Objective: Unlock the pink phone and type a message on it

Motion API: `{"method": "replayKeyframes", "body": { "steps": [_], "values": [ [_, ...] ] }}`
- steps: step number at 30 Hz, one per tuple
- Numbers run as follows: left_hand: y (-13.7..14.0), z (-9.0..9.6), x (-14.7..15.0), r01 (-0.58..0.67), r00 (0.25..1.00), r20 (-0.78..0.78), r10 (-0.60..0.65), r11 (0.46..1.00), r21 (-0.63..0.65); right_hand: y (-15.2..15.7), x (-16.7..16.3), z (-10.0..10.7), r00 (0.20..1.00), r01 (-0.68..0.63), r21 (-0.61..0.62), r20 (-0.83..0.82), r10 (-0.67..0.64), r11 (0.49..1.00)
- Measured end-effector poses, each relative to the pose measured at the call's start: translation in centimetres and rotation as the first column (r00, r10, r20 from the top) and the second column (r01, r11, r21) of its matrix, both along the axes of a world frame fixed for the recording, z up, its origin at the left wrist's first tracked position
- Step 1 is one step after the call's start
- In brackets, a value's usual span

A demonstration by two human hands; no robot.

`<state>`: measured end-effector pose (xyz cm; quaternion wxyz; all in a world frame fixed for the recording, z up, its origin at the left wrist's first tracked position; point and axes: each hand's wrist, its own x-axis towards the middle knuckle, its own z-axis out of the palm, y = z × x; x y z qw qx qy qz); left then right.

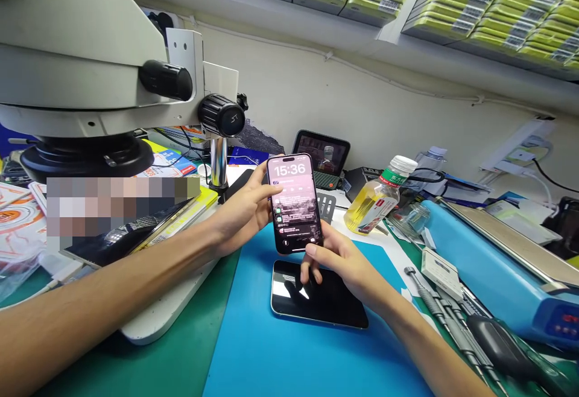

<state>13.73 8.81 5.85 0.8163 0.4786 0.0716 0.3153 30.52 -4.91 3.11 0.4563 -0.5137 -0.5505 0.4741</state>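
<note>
Blue silicone work mat spreads across the green bench surface in front of us, and everything we handle sits over it. To the left, the big white stereo microscope hangs over its white base plate, well clear of our hands; to the right, a long light-blue machine housing runs along the mat's edge.

Our left hand comes in from the left and grips the lit, dark-framed smartphone showing a lock-screen clock. That hand is closed on it, with the thumb lying on the upper left of the screen and the fingers behind. We hold the phone upright, raised above the mat, its long axis running up and away from us with a slight tilt, and its screen faces us.

Our right hand comes in from the lower right and meets the lit phone's bottom edge. Its fingers are curled and narrow, touching that lower end; whether they pinch it or only steady it, we cannot tell.

Directly below both hands, a second dark-screened smartphone with a pale metal frame lies flat on the mat, screen up, its long axis running left to right, crosswise to the held phone. Our right fingertips hover just over its upper edge, so the right hand is the nearer one to it.

Farther right stand a clear plastic bottle of yellow liquid and, nearest our right forearm, several slim metal screwdrivers.
</note>
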Motion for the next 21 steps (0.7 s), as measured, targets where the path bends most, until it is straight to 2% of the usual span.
{"method": "replayKeyframes", "body": {
  "steps": [14,21],
  "values": [
    [0.05,0.02,-0.39,0.034,0.999,0.026,-0.035,0.999,0.031,-0.21,-0.23,0.04,1.0,0.015,-0.02,-0.007,-0.015,1.0],
    [0.31,-0.36,-0.26,0.051,0.999,-0.012,-0.05,0.993,0.107,-0.01,0.06,-0.17,1.0,-0.002,-0.001,-0.011,0.002,1.0]
  ]
}}
